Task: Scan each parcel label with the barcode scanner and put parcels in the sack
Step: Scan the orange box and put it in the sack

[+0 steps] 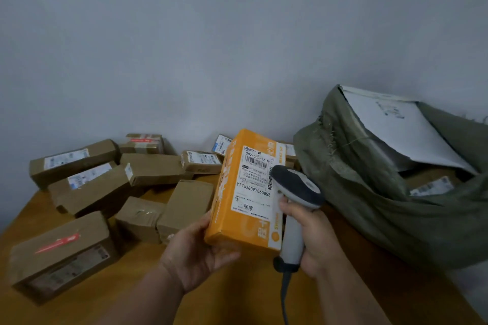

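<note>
Head view: the left hand (195, 253) grips the lower end of an orange parcel (245, 190), holding it upright above a wooden desk (237, 295), its white label (254, 182) facing the camera. The right hand (314, 237) is wrapped around the handle of a grey barcode scanner (295, 208), whose head sits just beside the label's right edge. Brown parcels (89, 187) crowd the desk to the left, and a green sack (369, 192) holding parcels lies open to the right.

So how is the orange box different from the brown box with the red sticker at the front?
The orange box is bright orange; the brown box with the red sticker is plain cardboard. The orange box is held up on end by the left hand, while the brown box lies flat on the table. The barcode scanner in the right hand is at the orange box only. Both carry labels.
</note>
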Motion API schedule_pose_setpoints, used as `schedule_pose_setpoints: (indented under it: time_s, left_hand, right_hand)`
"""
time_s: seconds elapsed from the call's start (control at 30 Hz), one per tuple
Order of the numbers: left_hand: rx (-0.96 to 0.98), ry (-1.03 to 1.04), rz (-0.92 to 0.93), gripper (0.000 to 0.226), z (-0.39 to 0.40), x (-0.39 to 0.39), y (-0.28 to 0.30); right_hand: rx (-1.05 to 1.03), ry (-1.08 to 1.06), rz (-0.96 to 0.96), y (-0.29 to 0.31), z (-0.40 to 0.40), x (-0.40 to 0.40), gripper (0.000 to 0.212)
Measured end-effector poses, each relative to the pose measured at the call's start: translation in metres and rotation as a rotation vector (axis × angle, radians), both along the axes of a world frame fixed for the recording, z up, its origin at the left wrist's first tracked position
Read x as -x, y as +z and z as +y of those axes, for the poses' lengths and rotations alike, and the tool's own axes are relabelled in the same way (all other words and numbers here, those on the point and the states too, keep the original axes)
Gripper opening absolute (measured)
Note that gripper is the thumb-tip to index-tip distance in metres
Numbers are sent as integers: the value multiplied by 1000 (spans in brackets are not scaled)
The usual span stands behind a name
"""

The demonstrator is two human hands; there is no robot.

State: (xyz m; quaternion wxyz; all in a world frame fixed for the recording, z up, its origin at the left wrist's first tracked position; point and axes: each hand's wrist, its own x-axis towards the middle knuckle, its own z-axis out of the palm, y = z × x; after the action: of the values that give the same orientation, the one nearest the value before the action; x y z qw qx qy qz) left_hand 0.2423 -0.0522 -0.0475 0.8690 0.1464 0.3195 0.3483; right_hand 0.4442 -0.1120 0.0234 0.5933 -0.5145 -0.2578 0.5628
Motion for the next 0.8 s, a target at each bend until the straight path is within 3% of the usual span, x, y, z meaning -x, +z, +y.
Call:
schedule_pose_setpoints:
  time_s: [0.2,0.33,0.43,0.7,0.8]
  left_hand:
    - [-223,-52,409,35,-12,-21,22]
    - [-352,-188,514,62,-20,-31,36]
    - [-367,-182,526,86,-19,-33,30]
    - [-436,0,488,77,-19,-30,37]
    - [-459,25,493,71,-21,-27,38]
  right_hand:
    - [-3,-19,-126,6,-17,-17,14]
    - [24,-5,-193,9,-21,-23,12]
    - [19,15,-208,12,-24,-25,14]
    - [-129,89,-203,35,-27,-27,3]
    - [-149,144,-255,38,-28,-22,15]
